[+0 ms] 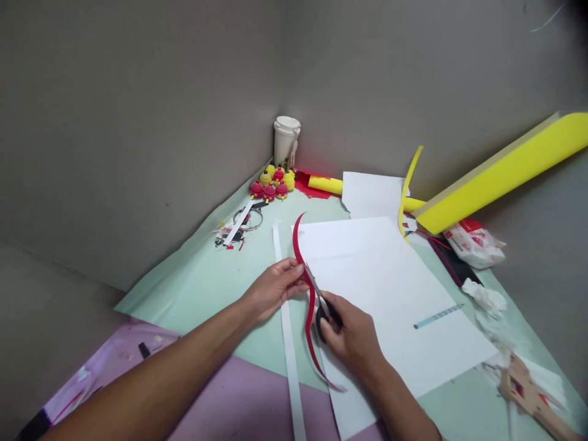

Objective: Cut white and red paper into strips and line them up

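Left hand (273, 289) pinches a curved red strip (310, 312) near the left edge of a white sheet (381, 275); the right hand (356, 331) holds black-handled scissors (324, 304), blades at the red strip. A white strip (289, 349) lies just left, a pencil (438, 316) right, red and yellow ornaments (269, 194) far left.

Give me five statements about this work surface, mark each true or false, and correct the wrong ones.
1. The left hand holds a red strip, and the right hand holds scissors. True.
2. A pencil lies on the large white sheet. True.
3. The pencil lies to the left of the red strip. False: it lies to the right.
4. A white lidded cup stands behind some small red and yellow ornaments. True.
5. The ornaments rest on the large white sheet. False: they sit apart from it, in front of the cup.
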A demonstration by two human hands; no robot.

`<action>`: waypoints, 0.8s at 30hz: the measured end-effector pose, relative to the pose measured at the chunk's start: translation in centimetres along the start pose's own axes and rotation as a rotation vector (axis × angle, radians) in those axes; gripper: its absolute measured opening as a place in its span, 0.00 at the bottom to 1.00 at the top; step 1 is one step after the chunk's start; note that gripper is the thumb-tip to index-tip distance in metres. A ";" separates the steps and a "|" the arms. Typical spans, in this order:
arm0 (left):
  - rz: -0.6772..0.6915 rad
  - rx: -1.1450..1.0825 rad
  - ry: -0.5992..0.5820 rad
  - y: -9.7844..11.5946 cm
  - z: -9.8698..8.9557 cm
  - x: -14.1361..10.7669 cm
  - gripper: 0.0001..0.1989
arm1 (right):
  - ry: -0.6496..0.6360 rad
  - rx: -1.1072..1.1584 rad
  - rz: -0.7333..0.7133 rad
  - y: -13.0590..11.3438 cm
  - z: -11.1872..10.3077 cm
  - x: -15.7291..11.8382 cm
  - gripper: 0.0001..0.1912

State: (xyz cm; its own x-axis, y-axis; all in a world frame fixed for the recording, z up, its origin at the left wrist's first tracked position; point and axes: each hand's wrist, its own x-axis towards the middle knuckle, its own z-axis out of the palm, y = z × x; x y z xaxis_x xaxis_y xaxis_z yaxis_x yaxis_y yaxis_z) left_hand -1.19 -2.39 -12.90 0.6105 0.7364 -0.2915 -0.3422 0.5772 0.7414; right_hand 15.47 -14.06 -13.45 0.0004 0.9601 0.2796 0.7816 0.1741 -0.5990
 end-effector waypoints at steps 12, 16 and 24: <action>0.002 -0.005 -0.018 -0.1 -0.1 0.1 0.08 | -0.001 -0.007 -0.023 0.1 0.0 -0.1 0.22; 0.000 -0.010 -0.012 -0.1 0.0 0.0 0.08 | -0.003 -0.002 -0.003 0.1 0.1 -0.1 0.22; 0.002 -0.002 -0.014 -0.1 0.0 0.0 0.06 | 0.010 0.041 0.027 -0.4 -0.2 0.1 0.23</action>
State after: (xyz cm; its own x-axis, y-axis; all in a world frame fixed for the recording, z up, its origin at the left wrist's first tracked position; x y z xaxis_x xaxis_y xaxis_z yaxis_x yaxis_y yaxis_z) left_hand -1.15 -2.44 -12.99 0.6198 0.7327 -0.2811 -0.3451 0.5762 0.7408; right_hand 15.23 -14.06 -13.04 0.0275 0.9625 0.2697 0.7552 0.1568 -0.6364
